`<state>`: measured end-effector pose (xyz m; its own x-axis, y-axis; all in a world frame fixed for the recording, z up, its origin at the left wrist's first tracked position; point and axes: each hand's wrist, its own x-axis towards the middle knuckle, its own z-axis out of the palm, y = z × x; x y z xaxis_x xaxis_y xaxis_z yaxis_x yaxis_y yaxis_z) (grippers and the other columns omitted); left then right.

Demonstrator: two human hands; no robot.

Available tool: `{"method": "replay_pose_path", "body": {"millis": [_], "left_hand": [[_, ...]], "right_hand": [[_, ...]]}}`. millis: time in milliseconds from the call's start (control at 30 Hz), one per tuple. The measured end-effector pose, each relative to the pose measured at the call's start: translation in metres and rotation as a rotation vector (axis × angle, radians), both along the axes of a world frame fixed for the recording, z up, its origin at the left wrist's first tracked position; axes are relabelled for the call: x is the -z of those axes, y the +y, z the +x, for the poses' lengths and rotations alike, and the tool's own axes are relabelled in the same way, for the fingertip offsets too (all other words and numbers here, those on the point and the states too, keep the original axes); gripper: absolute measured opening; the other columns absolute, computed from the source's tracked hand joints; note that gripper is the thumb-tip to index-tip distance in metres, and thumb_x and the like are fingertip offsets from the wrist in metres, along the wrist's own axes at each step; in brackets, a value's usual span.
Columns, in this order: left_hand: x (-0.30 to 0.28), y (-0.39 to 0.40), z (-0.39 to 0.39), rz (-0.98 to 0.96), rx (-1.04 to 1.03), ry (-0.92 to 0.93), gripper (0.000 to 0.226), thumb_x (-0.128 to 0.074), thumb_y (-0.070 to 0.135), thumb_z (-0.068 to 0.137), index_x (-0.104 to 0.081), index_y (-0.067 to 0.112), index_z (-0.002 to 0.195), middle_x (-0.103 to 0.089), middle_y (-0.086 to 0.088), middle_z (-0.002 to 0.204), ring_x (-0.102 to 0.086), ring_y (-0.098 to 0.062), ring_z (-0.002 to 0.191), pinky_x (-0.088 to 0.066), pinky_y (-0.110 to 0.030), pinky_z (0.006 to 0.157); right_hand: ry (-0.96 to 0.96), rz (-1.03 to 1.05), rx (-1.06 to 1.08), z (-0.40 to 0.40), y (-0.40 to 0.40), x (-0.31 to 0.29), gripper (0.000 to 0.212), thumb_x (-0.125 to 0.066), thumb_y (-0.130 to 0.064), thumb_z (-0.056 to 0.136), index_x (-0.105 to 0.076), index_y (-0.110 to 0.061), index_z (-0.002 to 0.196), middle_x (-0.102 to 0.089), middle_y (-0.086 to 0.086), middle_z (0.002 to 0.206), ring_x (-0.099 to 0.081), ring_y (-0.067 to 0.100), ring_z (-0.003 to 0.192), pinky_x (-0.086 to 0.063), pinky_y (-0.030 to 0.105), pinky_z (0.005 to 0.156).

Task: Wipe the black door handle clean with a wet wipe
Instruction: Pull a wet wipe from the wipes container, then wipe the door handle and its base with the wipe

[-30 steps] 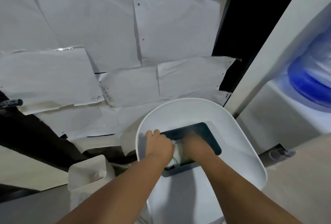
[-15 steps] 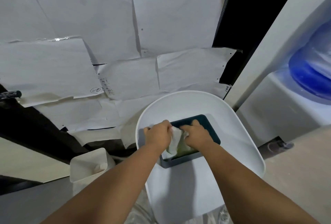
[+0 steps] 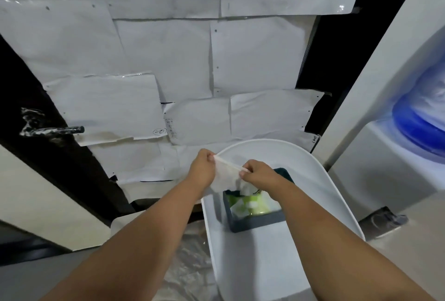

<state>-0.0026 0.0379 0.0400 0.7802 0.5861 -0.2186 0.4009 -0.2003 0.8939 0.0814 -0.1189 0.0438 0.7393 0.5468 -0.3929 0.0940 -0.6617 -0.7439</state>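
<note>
Both hands pinch one wet wipe [image 3: 226, 176] tight between them, the left hand [image 3: 201, 168] and the right hand [image 3: 260, 175]. The dark box [image 3: 255, 222] on the white stool [image 3: 337, 194] holds more wipes. The black door handle [image 3: 54, 130], at nine o'clock, looks dirty and unwiped.

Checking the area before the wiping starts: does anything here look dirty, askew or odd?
Yes. The black door handle at far left is smeared with white, foamy-looking residue, which also streaks the dark door above it. Both hands, left hand and right hand, pinch a wet wipe stretched above its box.
</note>
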Motion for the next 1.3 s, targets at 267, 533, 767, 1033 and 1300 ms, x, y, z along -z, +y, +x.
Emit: {"method": "replay_pose_path", "body": {"millis": [267, 533, 767, 1033, 1300], "left_hand": [[-0.028, 0.028, -0.046, -0.152, -0.257, -0.025, 0.025, -0.022, 0.03, 0.103, -0.046, 0.024, 0.103, -0.052, -0.008, 0.108, -0.05, -0.024, 0.092, -0.045, -0.038, 0.078], [-0.052, 0.063, -0.104, -0.09, -0.376, -0.034, 0.025, -0.025, 0.028, 0.103, -0.046, 0.016, 0.109, -0.046, -0.002, 0.101, -0.041, -0.015, 0.08, -0.037, -0.032, 0.077], [-0.069, 0.096, -0.14, -0.128, -0.455, -0.129, 0.018, -0.033, 0.027, 0.102, -0.05, 0.02, 0.108, -0.047, 0.003, 0.096, -0.042, -0.012, 0.079, -0.039, -0.031, 0.08], [-0.082, 0.153, -0.188, -0.095, -0.4, -0.195, 0.033, -0.035, 0.012, 0.102, -0.06, 0.024, 0.121, -0.055, 0.0, 0.093, -0.045, -0.008, 0.073, -0.04, -0.024, 0.07], [-0.093, 0.236, -0.239, 0.036, -0.297, -0.202, 0.034, -0.051, 0.018, 0.099, -0.056, 0.02, 0.133, -0.056, 0.0, 0.126, -0.052, -0.013, 0.113, -0.037, -0.021, 0.092]], "right_hand": [[0.138, 0.157, 0.111, -0.028, 0.04, -0.024, 0.008, -0.049, -0.023, 0.095, -0.055, -0.019, 0.098, -0.062, 0.008, 0.105, -0.061, 0.024, 0.086, -0.054, 0.035, 0.069], [0.144, 0.153, 0.001, -0.06, 0.086, -0.034, 0.025, -0.051, -0.002, 0.09, -0.064, -0.011, 0.11, -0.062, 0.008, 0.11, -0.057, 0.023, 0.097, -0.048, 0.029, 0.082], [0.167, 0.098, 0.05, -0.088, 0.125, -0.035, 0.016, -0.062, -0.013, 0.089, -0.063, 0.001, 0.096, -0.06, 0.015, 0.091, -0.056, 0.024, 0.079, -0.05, 0.033, 0.07], [0.316, 0.306, 0.155, -0.128, 0.189, -0.052, 0.015, -0.047, -0.01, 0.095, -0.06, -0.009, 0.088, -0.06, 0.017, 0.093, -0.06, 0.031, 0.08, -0.057, 0.043, 0.073], [0.119, 0.425, 0.186, -0.166, 0.263, -0.066, 0.018, -0.058, -0.017, 0.088, -0.062, -0.014, 0.071, -0.057, 0.008, 0.08, -0.052, 0.022, 0.076, -0.05, 0.04, 0.073]]}}
